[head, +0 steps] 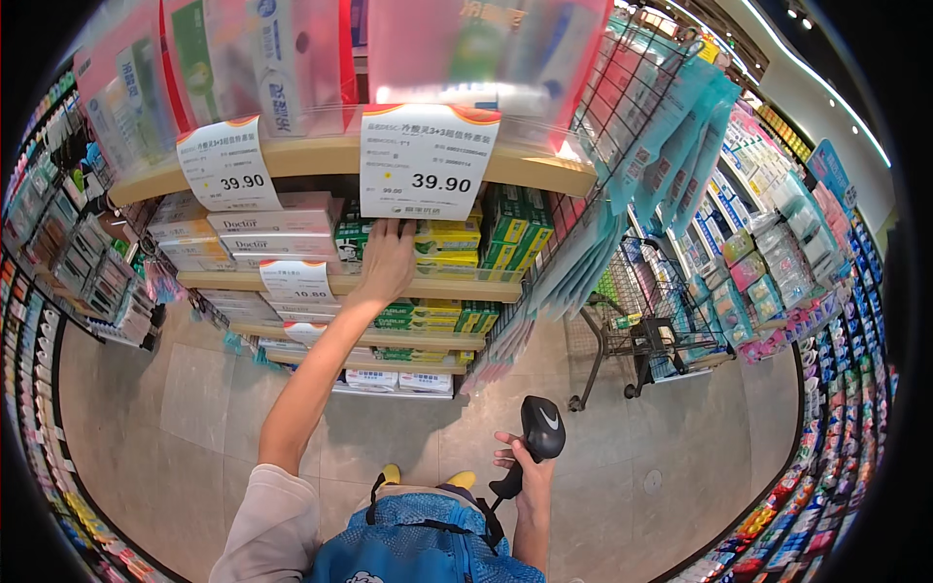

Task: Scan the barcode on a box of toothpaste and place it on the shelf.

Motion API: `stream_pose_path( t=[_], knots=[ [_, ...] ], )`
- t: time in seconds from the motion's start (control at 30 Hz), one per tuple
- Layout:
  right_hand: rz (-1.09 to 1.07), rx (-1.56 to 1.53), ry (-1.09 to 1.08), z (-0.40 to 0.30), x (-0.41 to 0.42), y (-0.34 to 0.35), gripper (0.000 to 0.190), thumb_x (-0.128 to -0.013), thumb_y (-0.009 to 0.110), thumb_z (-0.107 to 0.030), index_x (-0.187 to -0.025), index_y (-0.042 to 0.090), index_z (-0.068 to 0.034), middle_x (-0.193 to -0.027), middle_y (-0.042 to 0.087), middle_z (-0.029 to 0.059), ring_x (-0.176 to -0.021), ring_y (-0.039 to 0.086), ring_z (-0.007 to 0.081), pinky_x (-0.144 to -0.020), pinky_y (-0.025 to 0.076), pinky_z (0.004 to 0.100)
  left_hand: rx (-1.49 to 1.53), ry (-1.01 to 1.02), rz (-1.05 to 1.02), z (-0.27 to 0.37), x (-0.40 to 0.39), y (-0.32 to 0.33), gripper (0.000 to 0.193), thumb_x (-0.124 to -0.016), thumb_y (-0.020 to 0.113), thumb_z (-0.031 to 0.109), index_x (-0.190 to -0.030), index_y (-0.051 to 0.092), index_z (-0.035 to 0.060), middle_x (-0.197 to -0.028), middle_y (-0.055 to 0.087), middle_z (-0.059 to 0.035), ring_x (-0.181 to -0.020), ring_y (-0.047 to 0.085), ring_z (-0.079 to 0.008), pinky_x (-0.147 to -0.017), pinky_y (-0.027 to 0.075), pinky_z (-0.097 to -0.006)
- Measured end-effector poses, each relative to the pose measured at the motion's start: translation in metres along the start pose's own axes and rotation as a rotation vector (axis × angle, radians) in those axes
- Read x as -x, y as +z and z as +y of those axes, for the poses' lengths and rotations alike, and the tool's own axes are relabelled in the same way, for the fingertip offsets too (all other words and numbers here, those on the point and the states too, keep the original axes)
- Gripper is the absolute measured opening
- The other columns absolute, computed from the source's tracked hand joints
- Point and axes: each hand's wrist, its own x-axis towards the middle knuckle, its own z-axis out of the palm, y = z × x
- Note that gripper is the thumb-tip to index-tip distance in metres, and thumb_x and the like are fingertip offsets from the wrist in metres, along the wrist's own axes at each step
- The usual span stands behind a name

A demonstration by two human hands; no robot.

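Note:
My left hand reaches into a shelf of toothpaste boxes, below a large price tag. Its fingers lie against green and yellow boxes; the fingertips are partly hidden, so whether they grip a box cannot be told. Left of this hand are stacked pink-and-white cartons, and more green boxes stand to its right. Lower down, my right hand holds a black handheld barcode scanner by the handle, head upward, over the floor.
Above, clear pink packs fill the upper shelf. Teal packs hang from a wire side panel. A shopping cart stands to the right on the tiled floor. A blue bag is at my front.

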Motion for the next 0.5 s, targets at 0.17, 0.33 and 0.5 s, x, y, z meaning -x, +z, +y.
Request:
stream_pose_path(
  t=[0.17, 0.33, 0.5],
  knots=[
    [0.008, 0.022, 0.009, 0.006, 0.005, 0.008, 0.04, -0.083, 0.061, -0.009, -0.118, 0.046, 0.003, -0.097, 0.064, 0.0187, -0.071, 0.063, 0.0194, -0.062, 0.053, 0.03, 0.022, 0.054, -0.024, -0.005, 0.0, 0.0, 0.043, -0.071, 0.052, 0.005, -0.111, 0.049, -0.0075, -0.107, 0.052, -0.024, -0.103, 0.048, -0.0379, -0.094, 0.035, -0.0459],
    [0.016, 0.035, 0.018, 0.012, 0.01, 0.019, 0.021, -0.084, 0.061, -0.01, -0.1, 0.051, -0.002, -0.097, 0.063, 0.0199, -0.071, 0.063, 0.0207, -0.061, 0.053, 0.031, 0.047, 0.069, -0.008, -0.008, 0.001, -0.002, 0.044, -0.07, 0.053, 0.007, -0.111, 0.049, -0.0073, -0.108, 0.053, -0.0232, -0.105, 0.047, -0.0368, -0.096, 0.035, -0.0452],
    [0.021, 0.032, 0.036, 0.017, 0.016, 0.025, 0.02, -0.083, 0.061, -0.01, -0.099, 0.051, -0.002, -0.098, 0.063, 0.0204, -0.072, 0.064, 0.0201, -0.061, 0.053, 0.0304, 0.056, 0.075, -0.013, -0.009, 0.001, 0.001, 0.044, -0.07, 0.055, 0.009, -0.111, 0.05, -0.0064, -0.109, 0.053, -0.0218, -0.106, 0.047, -0.0357, -0.097, 0.035, -0.0446]
  ],
)
